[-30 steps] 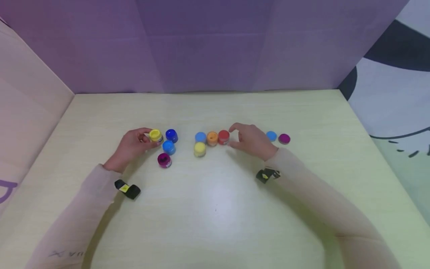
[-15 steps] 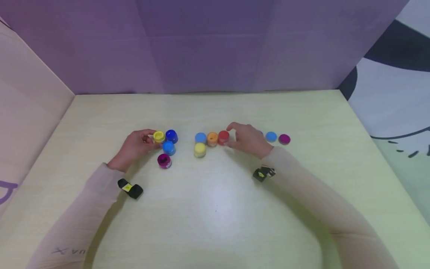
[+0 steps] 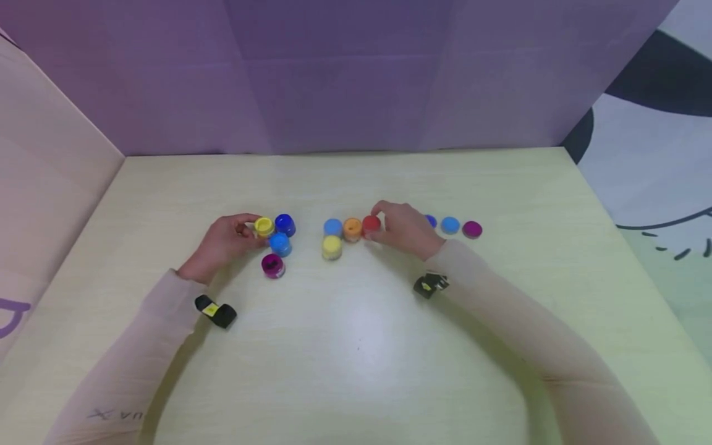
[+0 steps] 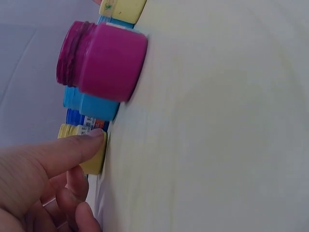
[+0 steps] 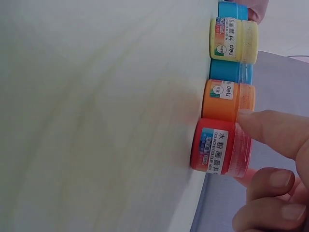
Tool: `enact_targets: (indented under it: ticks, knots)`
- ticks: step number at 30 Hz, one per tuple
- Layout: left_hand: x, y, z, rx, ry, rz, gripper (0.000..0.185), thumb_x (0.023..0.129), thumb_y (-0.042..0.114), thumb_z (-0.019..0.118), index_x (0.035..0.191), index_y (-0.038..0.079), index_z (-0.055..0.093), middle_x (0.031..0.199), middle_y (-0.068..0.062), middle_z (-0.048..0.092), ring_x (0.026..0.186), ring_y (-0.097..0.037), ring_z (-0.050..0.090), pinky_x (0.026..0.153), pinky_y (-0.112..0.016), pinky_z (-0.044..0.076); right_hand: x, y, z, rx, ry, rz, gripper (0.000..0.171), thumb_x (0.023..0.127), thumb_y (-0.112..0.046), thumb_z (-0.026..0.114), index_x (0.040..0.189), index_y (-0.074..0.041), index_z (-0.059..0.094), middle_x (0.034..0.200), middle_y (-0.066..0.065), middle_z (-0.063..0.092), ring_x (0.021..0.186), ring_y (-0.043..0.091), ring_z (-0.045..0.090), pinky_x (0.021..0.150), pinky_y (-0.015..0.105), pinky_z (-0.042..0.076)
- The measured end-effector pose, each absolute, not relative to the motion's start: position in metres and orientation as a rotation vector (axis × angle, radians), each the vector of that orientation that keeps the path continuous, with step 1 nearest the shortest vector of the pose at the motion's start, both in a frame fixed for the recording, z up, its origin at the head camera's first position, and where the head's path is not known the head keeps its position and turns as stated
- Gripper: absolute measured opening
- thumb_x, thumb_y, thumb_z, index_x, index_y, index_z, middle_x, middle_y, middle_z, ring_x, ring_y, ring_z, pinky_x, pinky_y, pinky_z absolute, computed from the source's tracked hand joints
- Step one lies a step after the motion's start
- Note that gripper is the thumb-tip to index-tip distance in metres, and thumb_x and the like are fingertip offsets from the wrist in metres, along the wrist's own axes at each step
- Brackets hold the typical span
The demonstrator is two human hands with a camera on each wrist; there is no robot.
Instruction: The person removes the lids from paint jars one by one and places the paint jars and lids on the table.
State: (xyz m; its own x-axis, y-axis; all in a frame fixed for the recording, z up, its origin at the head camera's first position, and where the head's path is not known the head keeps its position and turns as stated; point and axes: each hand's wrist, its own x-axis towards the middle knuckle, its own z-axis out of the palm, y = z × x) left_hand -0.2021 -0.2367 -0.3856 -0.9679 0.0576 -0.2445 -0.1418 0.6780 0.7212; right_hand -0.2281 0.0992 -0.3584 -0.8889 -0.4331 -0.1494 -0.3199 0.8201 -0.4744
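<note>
My left hand point(image 3: 227, 241) pinches a yellow paint jar point(image 3: 264, 227) between thumb and fingers, with the jar standing on the table. Close beside it are a dark blue jar point(image 3: 285, 225), a light blue jar point(image 3: 280, 245) and a magenta jar point(image 4: 113, 60), whose threaded neck shows without a lid. My right hand point(image 3: 406, 230) has thumb and forefinger around the lid of a red paint jar point(image 5: 212, 150). Left of the red jar stand an orange jar point(image 5: 221, 100), another light blue jar point(image 3: 333, 227) and a pale yellow jar point(image 3: 332, 247), all lidded.
Right of my right hand, a dark blue lid point(image 3: 431, 220), a light blue lid point(image 3: 450, 225) and a magenta lid point(image 3: 472, 229) lie flat in a row. A purple panel point(image 3: 345, 80) rises along the back edge of the pale wooden table point(image 3: 334, 371).
My left hand has brought the yellow jar rightward, close to the dark blue one. My right hand has moved left onto the red jar, uncovering the dark blue lid behind it.
</note>
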Motion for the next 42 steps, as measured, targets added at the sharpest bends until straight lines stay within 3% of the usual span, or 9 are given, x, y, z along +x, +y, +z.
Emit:
enact_targets:
  ticks: [8,21,32,42]
  knots:
    - [-0.200,-0.241,-0.382,-0.113,2.635,1.138,0.057,0.084,0.024,0.073,0.135,0.013,0.050,0.085,-0.007,0.054,0.076,-0.022,0.046,0.060,-0.026,0.039,-0.229,0.099,-0.359,-0.540,2.751,-0.667,0.040,0.087,-0.033,0.068,0.116,-0.008,0.057,0.058,-0.001,0.041,0.053,0.012,0.036,0.050,0.024,0.030]
    - [-0.192,-0.241,-0.368,-0.015,2.726,1.135,0.055,0.083,0.026,0.073,0.133,0.012,0.053,0.088,-0.010,0.058,0.079,-0.025,0.050,0.060,-0.026,0.042,-0.231,0.105,-0.363,-0.523,2.766,-0.682,0.040,0.086,-0.032,0.069,0.113,-0.005,0.058,0.058,-0.001,0.043,0.053,0.012,0.038,0.050,0.025,0.032]
    - [-0.181,-0.221,-0.353,0.255,2.832,1.206,0.047,0.081,0.016,0.075,0.124,0.006,0.059,0.076,-0.007,0.058,0.069,-0.022,0.047,0.056,-0.025,0.039,-0.220,0.111,-0.361,-0.519,2.756,-0.647,0.042,0.087,-0.034,0.067,0.115,-0.006,0.057,0.056,-0.001,0.038,0.051,0.013,0.036,0.049,0.025,0.029]
    - [-0.168,-0.192,-0.342,0.316,2.756,1.203,0.044,0.081,0.018,0.076,0.121,0.008,0.061,0.074,-0.005,0.058,0.063,-0.021,0.048,0.050,-0.025,0.039,-0.201,0.107,-0.353,-0.623,2.732,-0.647,0.041,0.087,-0.035,0.068,0.113,-0.006,0.058,0.053,-0.003,0.035,0.048,0.011,0.033,0.049,0.024,0.027]
